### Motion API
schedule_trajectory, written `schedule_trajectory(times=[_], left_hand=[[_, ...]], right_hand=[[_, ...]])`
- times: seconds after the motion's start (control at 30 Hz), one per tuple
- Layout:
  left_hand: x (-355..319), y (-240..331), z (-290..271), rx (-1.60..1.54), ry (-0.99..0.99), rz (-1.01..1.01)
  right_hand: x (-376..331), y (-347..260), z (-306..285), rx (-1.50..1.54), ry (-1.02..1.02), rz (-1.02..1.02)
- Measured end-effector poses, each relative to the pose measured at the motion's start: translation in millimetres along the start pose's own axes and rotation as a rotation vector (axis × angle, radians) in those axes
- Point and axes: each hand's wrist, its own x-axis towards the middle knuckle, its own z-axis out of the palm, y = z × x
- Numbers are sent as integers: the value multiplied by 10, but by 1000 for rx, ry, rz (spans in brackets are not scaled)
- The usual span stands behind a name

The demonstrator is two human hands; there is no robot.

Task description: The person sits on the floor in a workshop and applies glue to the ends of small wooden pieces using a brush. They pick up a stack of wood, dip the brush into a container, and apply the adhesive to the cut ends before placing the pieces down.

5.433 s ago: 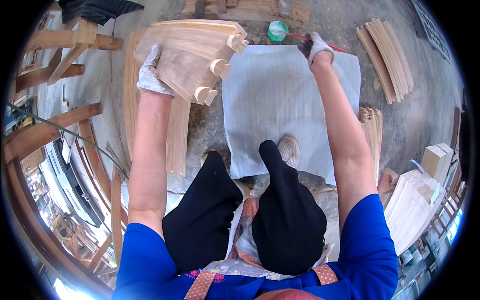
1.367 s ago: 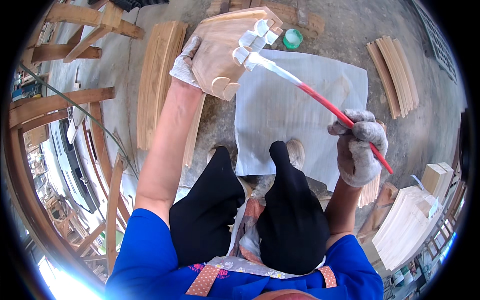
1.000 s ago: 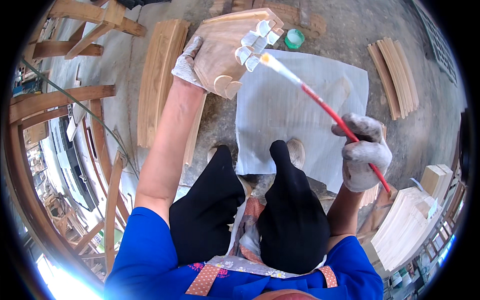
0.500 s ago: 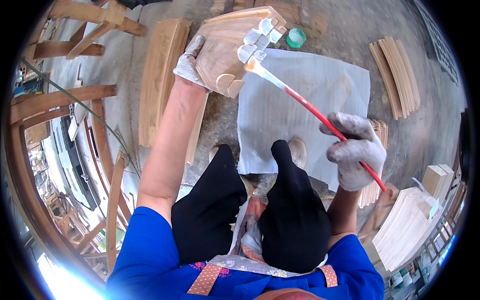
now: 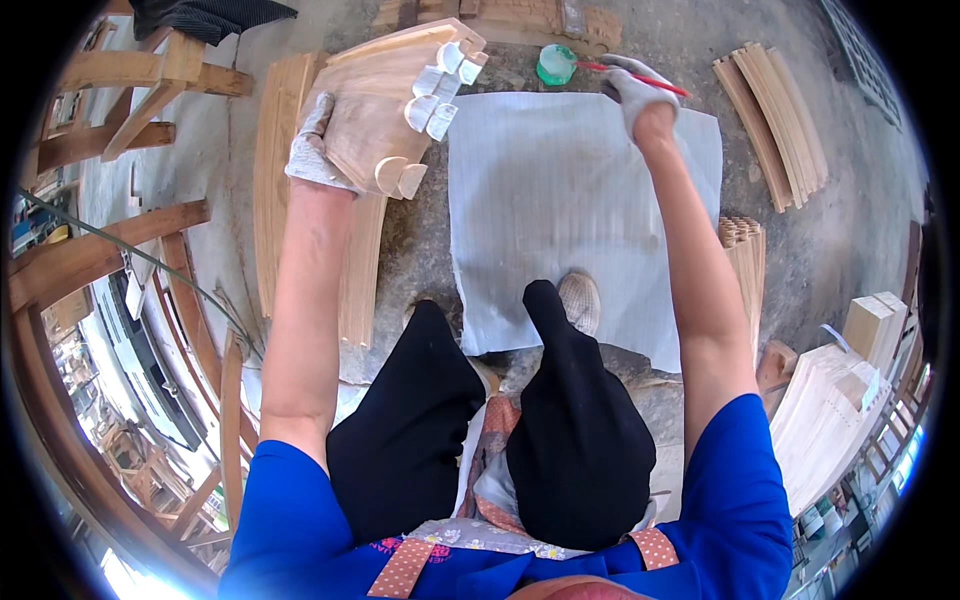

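Note:
My left hand (image 5: 312,150), in a grey glove, holds up a stack of curved wooden pieces (image 5: 385,110) with rounded tenon ends; some ends look whitish. My right hand (image 5: 632,88), also gloved, grips a red-handled brush (image 5: 640,76) and reaches far forward, the brush tip at a small green cup (image 5: 555,64) on the ground. A white woven sheet (image 5: 570,210) lies spread on the floor between my arms, in front of my knees.
More curved wooden slats (image 5: 275,190) lie on the left of the sheet, another pile (image 5: 775,110) at far right. Wooden chair frames (image 5: 110,110) stand at left. Stacks of pale wood parts (image 5: 830,420) sit at right. My foot (image 5: 580,300) rests on the sheet.
My right hand has moved from near my knee, where the brush touched the tenon ends, far forward to the green cup. The left hand still holds the stack, slightly lowered.

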Motion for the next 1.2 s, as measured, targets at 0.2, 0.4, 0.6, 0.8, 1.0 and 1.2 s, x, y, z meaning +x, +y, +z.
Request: schedule_trajectory(times=[0.2, 0.4, 0.6, 0.8, 1.0, 1.2], left_hand=[[107, 27, -82, -39, 15, -31], [130, 26, -56, -50, 20, -32], [287, 6, -304, -385, -245, -176], [161, -38, -61, -236, 37, -97], [196, -97, -138, -306, -34, -105], [-9, -36, 31, -227, 118, -17]], right_hand=[[242, 206, 243, -559, -3, 2], [244, 254, 58, 538, 237, 446], [-174, -79, -145, 920, 58, 421], [-1341, -1057, 62, 997, -335, 3], [-1767, -1402, 273, 534, -384, -316], [-1883, -1374, 201, 135, -351, -483]])
